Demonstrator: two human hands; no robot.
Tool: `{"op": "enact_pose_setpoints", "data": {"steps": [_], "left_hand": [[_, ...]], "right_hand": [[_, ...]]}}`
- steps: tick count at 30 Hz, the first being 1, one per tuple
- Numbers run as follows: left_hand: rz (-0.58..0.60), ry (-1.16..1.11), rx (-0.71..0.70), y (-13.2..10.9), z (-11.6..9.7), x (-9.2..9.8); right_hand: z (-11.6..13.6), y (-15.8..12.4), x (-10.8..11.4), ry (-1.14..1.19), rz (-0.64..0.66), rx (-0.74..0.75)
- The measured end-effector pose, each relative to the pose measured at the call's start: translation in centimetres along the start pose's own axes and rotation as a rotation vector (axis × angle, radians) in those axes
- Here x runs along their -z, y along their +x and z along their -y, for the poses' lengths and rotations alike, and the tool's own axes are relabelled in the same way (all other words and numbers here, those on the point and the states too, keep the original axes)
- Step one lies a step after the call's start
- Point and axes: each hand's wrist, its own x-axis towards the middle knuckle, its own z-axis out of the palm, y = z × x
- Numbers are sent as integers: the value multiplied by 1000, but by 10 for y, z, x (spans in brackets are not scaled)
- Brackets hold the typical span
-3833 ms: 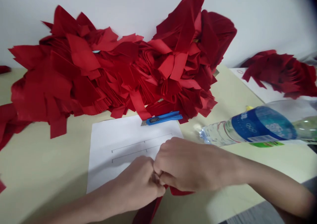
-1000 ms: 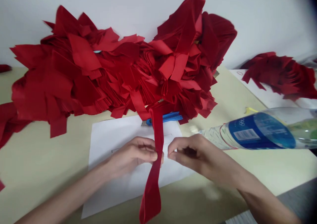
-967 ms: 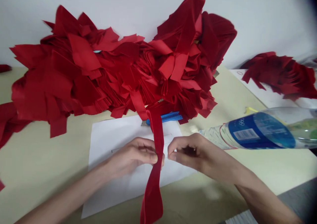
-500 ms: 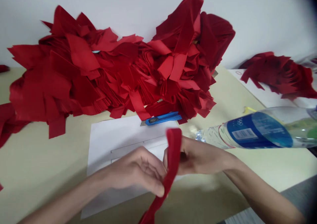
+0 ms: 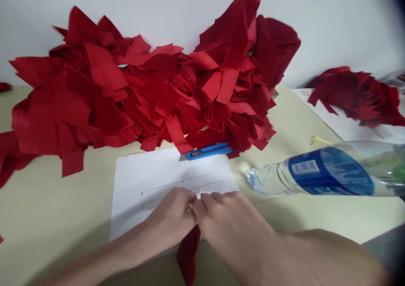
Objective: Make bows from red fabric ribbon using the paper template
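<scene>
My left hand and my right hand meet knuckle to knuckle over the near edge of a white paper sheet that bears two ruled lines. Both are closed with the fingers curled down. A red fabric strip comes out from beneath them and hangs toward me; most of it is hidden under the hands. A blue utility knife lies at the paper's far edge, apart from both hands.
A big heap of red fabric strips fills the back of the pale table against the wall. A plastic water bottle with a blue label lies on its side at the right. A smaller red pile sits far right.
The strip stood upright between my hands a second ago. It has come down and back toward me, and both hands have closed together over it on the paper. The bottle shifted slightly.
</scene>
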Motion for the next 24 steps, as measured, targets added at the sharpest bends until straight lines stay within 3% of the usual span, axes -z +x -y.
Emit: {"op": "enact_pose_setpoints", "data": {"steps": [4,8,12,17,20,24], "left_hand": [[-11,-293,61,9,-2,12],[72,-656,76,16,1,25],[246,-793,-5,19,6,33],[396,-822,-152,16,6,32],[491,-767,-174,10,1,30],[673,-773,-82,2,-7,27]], "right_hand": [[12,-10,-15,-156,-395,-104],[-8,-16,-17,72,-456,-159],[-36,-17,-13,572,-367,-278],[-58,-15,-13,1081,-138,-150],[-65,-11,-10,1234,-91,-84],[-70,-5,-2,1308,22,-8]]}}
